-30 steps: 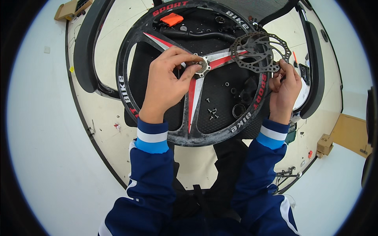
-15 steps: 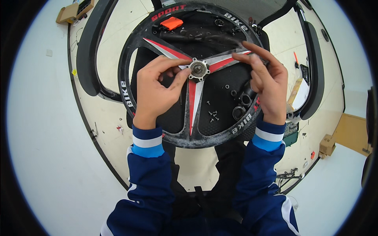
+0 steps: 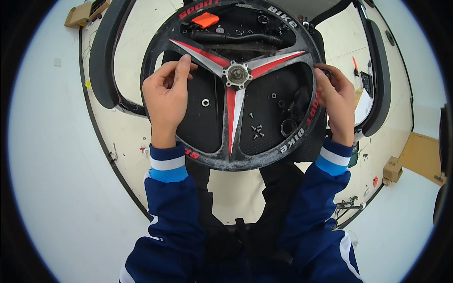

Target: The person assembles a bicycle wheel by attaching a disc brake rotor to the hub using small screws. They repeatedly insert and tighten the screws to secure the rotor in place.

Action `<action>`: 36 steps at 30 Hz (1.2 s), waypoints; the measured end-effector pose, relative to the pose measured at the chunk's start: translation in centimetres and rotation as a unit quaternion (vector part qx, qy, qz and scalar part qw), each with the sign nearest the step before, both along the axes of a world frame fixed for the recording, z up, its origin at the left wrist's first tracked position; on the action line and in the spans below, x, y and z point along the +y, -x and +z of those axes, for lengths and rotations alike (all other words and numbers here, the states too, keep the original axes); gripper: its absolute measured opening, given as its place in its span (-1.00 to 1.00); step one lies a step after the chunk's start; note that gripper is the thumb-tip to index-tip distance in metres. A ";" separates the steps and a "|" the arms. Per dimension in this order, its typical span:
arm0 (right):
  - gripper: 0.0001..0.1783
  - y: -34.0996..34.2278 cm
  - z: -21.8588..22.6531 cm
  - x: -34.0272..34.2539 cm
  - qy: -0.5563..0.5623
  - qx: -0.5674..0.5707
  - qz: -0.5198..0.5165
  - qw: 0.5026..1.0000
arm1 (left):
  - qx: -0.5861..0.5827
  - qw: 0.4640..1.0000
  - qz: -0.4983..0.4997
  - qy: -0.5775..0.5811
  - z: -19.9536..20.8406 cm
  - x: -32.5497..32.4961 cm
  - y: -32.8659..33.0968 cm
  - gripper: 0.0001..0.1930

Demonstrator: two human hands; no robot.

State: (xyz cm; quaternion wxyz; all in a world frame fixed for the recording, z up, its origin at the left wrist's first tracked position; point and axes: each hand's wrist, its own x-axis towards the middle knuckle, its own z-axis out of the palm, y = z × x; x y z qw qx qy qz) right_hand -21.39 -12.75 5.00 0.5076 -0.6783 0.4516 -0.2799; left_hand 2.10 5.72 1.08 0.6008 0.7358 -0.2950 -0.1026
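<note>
A black three-spoke bicycle wheel (image 3: 292, 141) with red and silver spokes lies flat in front of me, its metal hub (image 3: 237, 74) in the middle. My left hand (image 3: 165, 101) lies over the wheel's left rim, fingers bent, index fingertip touching the upper left spoke (image 3: 203, 54). My right hand (image 3: 336, 101) grips the right rim where the right spoke meets it. Through the wheel I see a black mat (image 3: 198, 127) with a washer (image 3: 205, 102), small screws (image 3: 256, 131) and a black ring (image 3: 288, 127).
An orange part (image 3: 205, 20) and a black tube (image 3: 236, 37) lie under the wheel's far side. Curved black tyres lie to the left (image 3: 101, 61) and right (image 3: 377, 85) on the round beige table (image 3: 127, 141). A small cardboard box (image 3: 391, 170) stands at the right.
One second ago my right hand held a metal brake disc near the right rim; it is out of sight now. My left hand moved off the hub to the left spoke, and my right hand took the rim.
</note>
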 end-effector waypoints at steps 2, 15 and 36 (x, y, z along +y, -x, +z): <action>-0.73 -0.5 -0.6 0.1 0.040 0.041 0.071 0.996 | -0.004 1.000 -0.017 -0.002 0.1 0.0 0.2 -0.68; -0.67 -1.4 -0.2 4.4 0.183 0.145 0.209 0.950 | 0.020 0.999 -0.041 -0.006 0.3 1.4 -0.1 -0.12; -0.81 -3.1 -5.8 7.3 0.157 0.223 0.355 0.894 | 0.059 0.994 -0.088 0.034 -0.2 0.4 0.2 -0.23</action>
